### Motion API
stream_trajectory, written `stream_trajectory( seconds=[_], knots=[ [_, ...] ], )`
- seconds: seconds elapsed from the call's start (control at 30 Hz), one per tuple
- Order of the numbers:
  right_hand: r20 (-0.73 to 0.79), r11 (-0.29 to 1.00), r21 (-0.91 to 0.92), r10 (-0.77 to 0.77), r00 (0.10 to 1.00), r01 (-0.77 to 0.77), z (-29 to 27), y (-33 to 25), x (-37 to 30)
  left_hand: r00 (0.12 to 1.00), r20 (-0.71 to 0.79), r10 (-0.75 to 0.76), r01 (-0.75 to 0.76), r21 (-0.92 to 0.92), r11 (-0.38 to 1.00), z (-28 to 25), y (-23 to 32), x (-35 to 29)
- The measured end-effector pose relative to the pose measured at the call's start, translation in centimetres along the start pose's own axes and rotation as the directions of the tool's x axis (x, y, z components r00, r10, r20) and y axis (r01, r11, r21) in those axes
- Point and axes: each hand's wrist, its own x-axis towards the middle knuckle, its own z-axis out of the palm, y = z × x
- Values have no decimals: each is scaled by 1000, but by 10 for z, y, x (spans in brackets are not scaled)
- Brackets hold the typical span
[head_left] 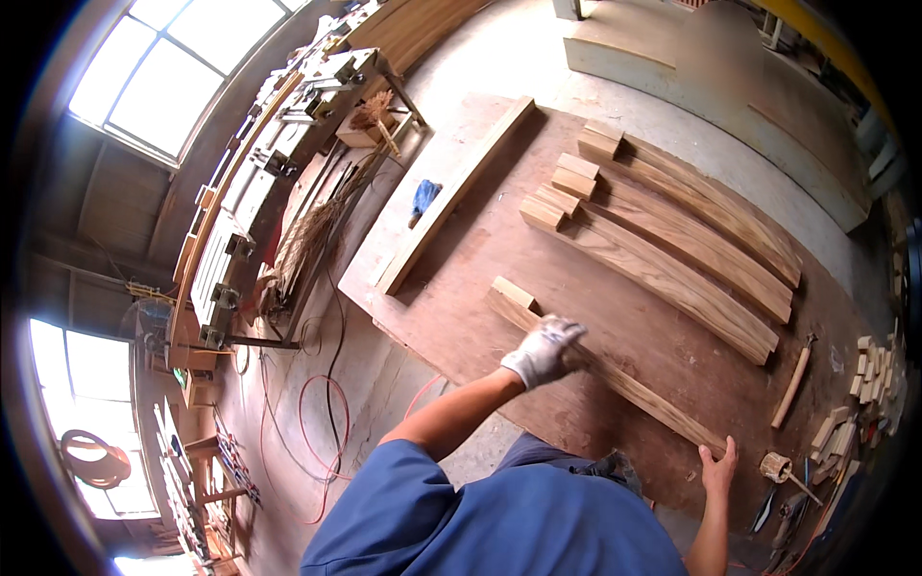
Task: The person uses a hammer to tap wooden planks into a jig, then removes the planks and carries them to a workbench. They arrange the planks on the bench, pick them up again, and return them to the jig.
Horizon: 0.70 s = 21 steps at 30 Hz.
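A long wooden board (645, 392) with a small wood block (514, 292) at its far left end lies along the near side of the brown worktable (471, 245). My left hand (545, 351), in a white glove, is closed over the board not far from that block; its fingers are slightly blurred. At the board's near right end, my bare right hand (715, 470) grips it between thumb and fingers. Beyond, several thick wooden boards (663, 274) lie side by side, with short blocks (576, 175) at their far left ends.
A long wood beam (461, 192) crosses the table's left part, beside a blue object (425, 197). At right lie a hammer (792, 384), a wooden mallet (774, 468) and several small wood pieces (872, 370). A cluttered workbench (226, 259) stands left; hoses (331, 422) cross the floor.
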Motion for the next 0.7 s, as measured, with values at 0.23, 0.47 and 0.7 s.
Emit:
stream_trajectory(
  seconds=[0.23,0.47,0.7],
  knots=[
    [137,972,-223,-41,990,71,-22,-12,14,726,-470,-501,623,144,769,-65,-159,-72],
    [143,859,-470,-150,978,201,-18,-58,10,522,-461,-718,853,275,443,-146,-257,-54],
    [236,823,-478,-215,948,306,8,-100,17,599,-451,-662,801,330,500,-128,-295,-10]
  ],
)
